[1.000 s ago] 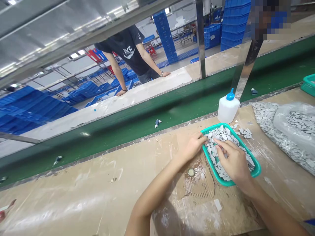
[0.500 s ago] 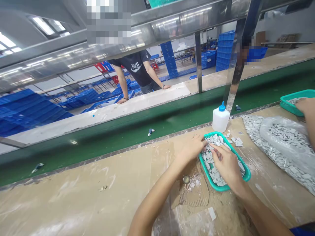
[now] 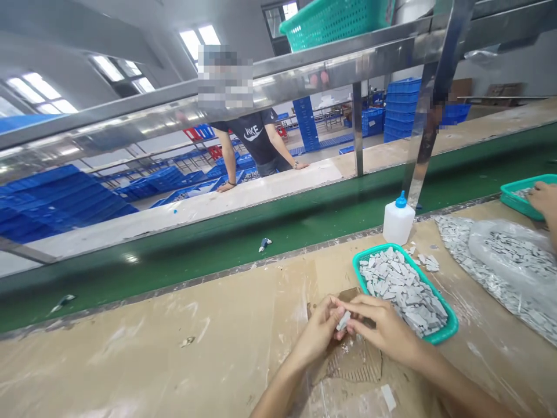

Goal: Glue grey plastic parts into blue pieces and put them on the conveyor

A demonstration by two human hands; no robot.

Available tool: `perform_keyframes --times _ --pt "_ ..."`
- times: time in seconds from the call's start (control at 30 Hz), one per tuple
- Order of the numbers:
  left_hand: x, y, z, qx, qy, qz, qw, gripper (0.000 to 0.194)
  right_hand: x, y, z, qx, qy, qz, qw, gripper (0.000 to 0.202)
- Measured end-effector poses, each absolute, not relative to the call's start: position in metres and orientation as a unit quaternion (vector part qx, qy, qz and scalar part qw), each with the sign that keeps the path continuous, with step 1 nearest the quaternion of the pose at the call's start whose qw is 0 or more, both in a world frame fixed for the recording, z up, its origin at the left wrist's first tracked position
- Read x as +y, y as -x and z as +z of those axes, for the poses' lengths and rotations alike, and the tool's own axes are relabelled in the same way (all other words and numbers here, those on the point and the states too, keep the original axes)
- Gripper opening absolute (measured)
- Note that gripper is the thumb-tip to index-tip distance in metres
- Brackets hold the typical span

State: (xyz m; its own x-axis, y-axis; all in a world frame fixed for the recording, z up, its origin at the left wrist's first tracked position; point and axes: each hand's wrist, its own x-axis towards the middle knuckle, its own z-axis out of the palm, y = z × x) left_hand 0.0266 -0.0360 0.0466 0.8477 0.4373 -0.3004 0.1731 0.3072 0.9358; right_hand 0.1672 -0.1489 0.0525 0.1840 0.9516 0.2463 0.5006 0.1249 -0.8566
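My left hand and my right hand meet over a torn piece of cardboard, fingertips closed together on a small grey-white chip. Its exact kind does not show; it is flat and looks like a stone or tile piece. Just beyond and to the right of my hands stands a green plastic basket full of similar flat chips. Behind the basket a white squeeze bottle with a blue nozzle stands upright.
A clear plastic bag of chips lies at the right. Farther right, another person's hand is at a second green basket. A green conveyor belt runs behind the cardboard-covered table. A person leans on the far ledge.
Both hands have left the basket and moved toward me, now holding a chip between them over the cardboard. The camera view has shifted slightly.
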Motion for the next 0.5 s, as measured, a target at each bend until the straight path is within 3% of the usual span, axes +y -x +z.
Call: perform_keyframes --times 0.13,0.27,0.4,0.5 --pt "-0.037 -0.014 0.035 0.31 -0.645 0.138 0.684 0.047 -0.138 -0.158 0.048 -0.576 0.65 0.271 0.414 0.017" --pt "-0.03 -0.005 0.04 0.298 -0.696 0.123 0.641 0.034 -0.131 -0.162 0.049 -0.595 0.67 0.25 0.366 0.012" --pt "-0.023 0.007 0.044 0.248 -0.739 0.106 0.617 0.012 -0.131 -0.167 0.045 -0.625 0.636 0.252 0.376 0.014" --pt "-0.023 0.012 0.041 0.225 -0.796 0.115 0.55 0.016 -0.134 -0.168 0.038 -0.611 0.636 0.242 0.405 0.022"
